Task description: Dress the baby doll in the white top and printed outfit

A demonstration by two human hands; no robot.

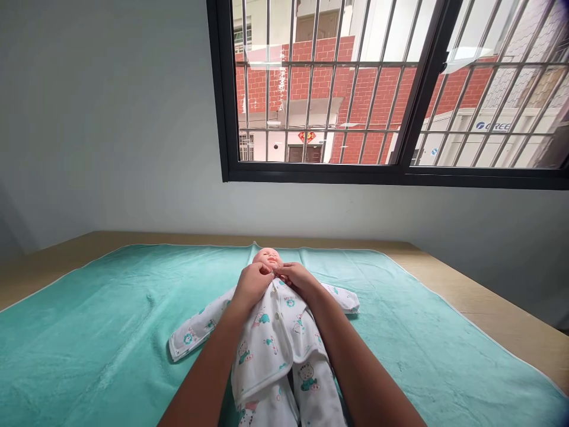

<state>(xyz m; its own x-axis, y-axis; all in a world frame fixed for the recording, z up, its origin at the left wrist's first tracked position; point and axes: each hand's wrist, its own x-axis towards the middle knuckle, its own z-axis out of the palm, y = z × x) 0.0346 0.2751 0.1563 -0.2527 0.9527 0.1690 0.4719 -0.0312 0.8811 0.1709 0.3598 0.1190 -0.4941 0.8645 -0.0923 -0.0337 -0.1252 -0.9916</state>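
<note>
A baby doll lies on its back on a turquoise blanket, its head toward the wall. It wears a white printed baby jacket with a button front, and matching pants. Both sleeves stretch out sideways. At the neck, my left hand pinches the jacket's collar. Beside it, my right hand also pinches the collar, its fingertips close to the left ones. The fingers partly hide the collar and the doll's chin. Below the collar, the front edges lie together, with a button showing at mid-chest.
The blanket covers most of a wooden table, whose bare wood shows along the back and right. A pale wall rises behind it. Above is a dark-framed window with metal bars, and a brick building outside.
</note>
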